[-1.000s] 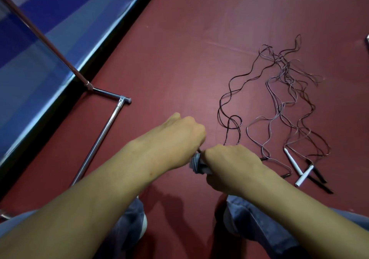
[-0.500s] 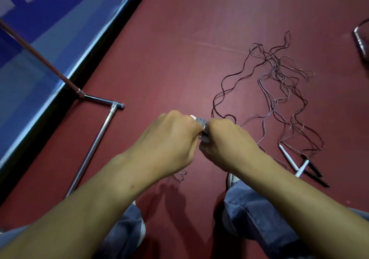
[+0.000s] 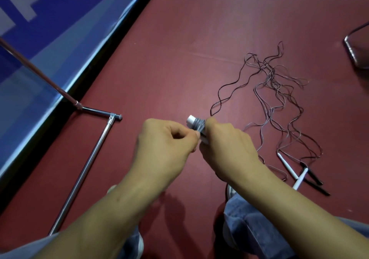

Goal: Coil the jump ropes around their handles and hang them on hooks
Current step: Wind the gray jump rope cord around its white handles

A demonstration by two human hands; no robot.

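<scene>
A white jump rope handle (image 3: 193, 120) with grey cord wound round it is gripped by my right hand (image 3: 225, 145); its white tip pokes out to the upper left. My left hand (image 3: 167, 145) pinches the cord right beside the coil, thumb and fingers curled. A loose thin cord (image 3: 221, 99) trails from the coil across the floor. To the right, more jump ropes (image 3: 279, 103) lie tangled, with white handles (image 3: 287, 166) and black handles (image 3: 311, 177) crossed at their near end.
The floor (image 3: 179, 49) is dark red matting. A chrome rack base (image 3: 87, 163) lies at the left, with a rod rising toward a blue banner (image 3: 50, 29). Another chrome tube (image 3: 353, 47) curves at the right edge. My knees in jeans (image 3: 255, 230) are below.
Both hands have risen further from the floor with the handle. The coil's white tip now shows above my right hand, and the trailing cord is shorter.
</scene>
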